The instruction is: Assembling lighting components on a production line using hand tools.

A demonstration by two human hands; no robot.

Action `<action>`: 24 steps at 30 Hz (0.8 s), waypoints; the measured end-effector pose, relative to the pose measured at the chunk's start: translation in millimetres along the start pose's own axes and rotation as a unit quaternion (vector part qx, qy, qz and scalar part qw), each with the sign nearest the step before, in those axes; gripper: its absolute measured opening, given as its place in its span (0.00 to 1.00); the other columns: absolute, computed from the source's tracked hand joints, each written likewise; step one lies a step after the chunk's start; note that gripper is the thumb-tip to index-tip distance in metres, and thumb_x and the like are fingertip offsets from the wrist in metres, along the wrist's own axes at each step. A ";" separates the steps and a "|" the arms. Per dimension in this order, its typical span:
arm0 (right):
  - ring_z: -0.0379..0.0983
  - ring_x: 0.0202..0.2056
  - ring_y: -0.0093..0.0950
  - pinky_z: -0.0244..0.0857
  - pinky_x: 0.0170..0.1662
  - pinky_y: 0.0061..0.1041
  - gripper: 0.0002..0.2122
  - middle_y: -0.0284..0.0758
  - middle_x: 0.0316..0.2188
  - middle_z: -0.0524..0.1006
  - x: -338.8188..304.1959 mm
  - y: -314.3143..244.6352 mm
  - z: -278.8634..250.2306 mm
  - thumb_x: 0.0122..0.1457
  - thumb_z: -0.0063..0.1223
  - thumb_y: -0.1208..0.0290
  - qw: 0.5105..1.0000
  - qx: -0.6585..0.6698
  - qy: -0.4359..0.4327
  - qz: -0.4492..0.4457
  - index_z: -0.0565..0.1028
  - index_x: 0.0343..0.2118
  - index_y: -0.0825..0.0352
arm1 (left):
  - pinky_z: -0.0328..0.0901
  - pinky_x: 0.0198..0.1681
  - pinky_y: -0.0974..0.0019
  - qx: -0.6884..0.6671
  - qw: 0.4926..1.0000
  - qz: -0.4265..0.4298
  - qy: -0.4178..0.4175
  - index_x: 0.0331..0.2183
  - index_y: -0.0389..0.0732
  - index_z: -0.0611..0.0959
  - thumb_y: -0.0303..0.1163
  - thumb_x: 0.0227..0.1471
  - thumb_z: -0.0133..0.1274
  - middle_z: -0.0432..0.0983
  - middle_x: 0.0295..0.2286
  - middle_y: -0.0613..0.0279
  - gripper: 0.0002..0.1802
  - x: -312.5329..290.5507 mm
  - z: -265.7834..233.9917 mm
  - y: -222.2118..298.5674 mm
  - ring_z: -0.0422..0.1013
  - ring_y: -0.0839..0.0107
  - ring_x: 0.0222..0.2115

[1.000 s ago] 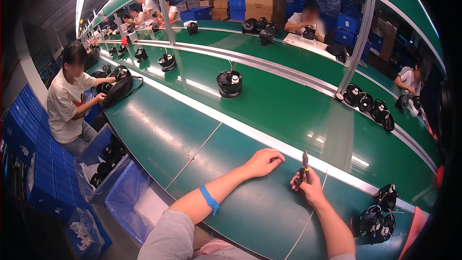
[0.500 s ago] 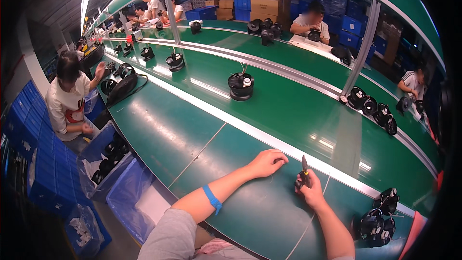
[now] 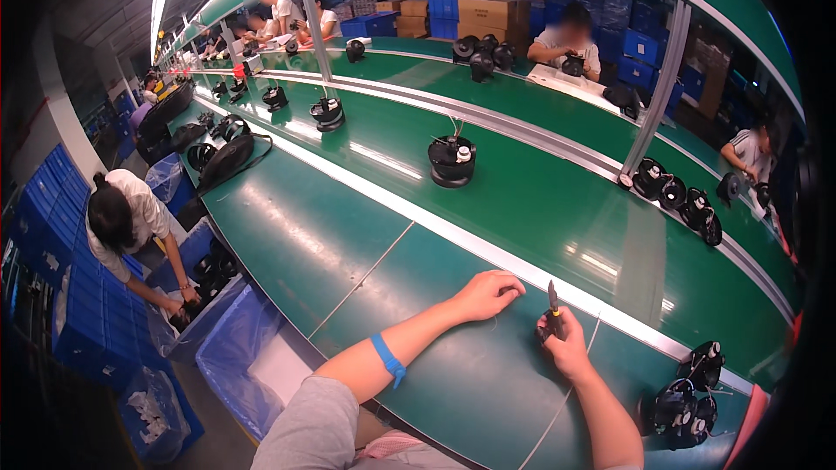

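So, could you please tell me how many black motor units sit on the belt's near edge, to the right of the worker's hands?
3, I think: one upper unit and two lower units clustered by the right hand. Overlap may hide more.

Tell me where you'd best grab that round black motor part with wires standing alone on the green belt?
Probably grip the round black motor part by its wide drum-shaped sides, coming from the near belt edge. Thin wires stick up from its top, so a hold from above looks awkward.

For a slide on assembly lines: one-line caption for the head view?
Right hand holds small black-handled cutters upright; left hand rests on green conveyor bench, round black motor part beyond.
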State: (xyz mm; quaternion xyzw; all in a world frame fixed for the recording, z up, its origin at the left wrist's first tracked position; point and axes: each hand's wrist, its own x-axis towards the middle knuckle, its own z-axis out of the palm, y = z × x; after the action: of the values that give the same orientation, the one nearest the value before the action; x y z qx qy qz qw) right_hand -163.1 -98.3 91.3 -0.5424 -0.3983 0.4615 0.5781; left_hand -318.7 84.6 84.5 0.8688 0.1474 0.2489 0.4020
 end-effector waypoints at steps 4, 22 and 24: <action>0.66 0.34 0.16 0.61 0.38 0.17 0.11 0.27 0.33 0.70 -0.2 -2.2 0.5 0.55 0.55 0.82 1.000 0.010 0.014 0.018 0.67 0.38 0.65 | 0.66 0.35 0.61 -0.005 0.999 0.035 0.018 0.37 0.41 0.83 0.29 0.54 0.52 0.77 0.30 0.57 0.08 1.2 2.1 -2.1 0.73 0.60 0.31; 0.66 0.32 0.17 0.63 0.35 0.17 0.13 0.30 0.34 0.71 0.0 -3.0 -0.2 0.52 0.49 0.84 0.999 0.012 -0.011 0.040 0.67 0.40 0.65 | 0.69 0.40 0.61 -0.001 1.000 -0.010 -0.007 0.37 0.40 0.82 0.28 0.54 0.52 0.79 0.34 0.57 0.08 -0.6 -0.9 0.2 0.75 0.60 0.36; 0.68 0.33 0.19 0.64 0.37 0.18 0.13 0.31 0.35 0.72 0.4 -4.5 -0.1 0.51 0.48 0.85 0.999 0.009 -0.019 0.033 0.67 0.40 0.66 | 0.68 0.38 0.62 -0.010 1.000 -0.011 -0.005 0.38 0.40 0.82 0.28 0.54 0.53 0.78 0.33 0.57 0.09 -0.2 0.0 -0.6 0.74 0.61 0.35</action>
State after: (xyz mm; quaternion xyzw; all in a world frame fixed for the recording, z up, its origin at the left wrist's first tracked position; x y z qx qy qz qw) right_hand -162.4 -97.9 95.8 -0.5407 -0.3872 0.4943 0.5598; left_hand -318.9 84.8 84.0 0.8643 0.1519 0.2416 0.4142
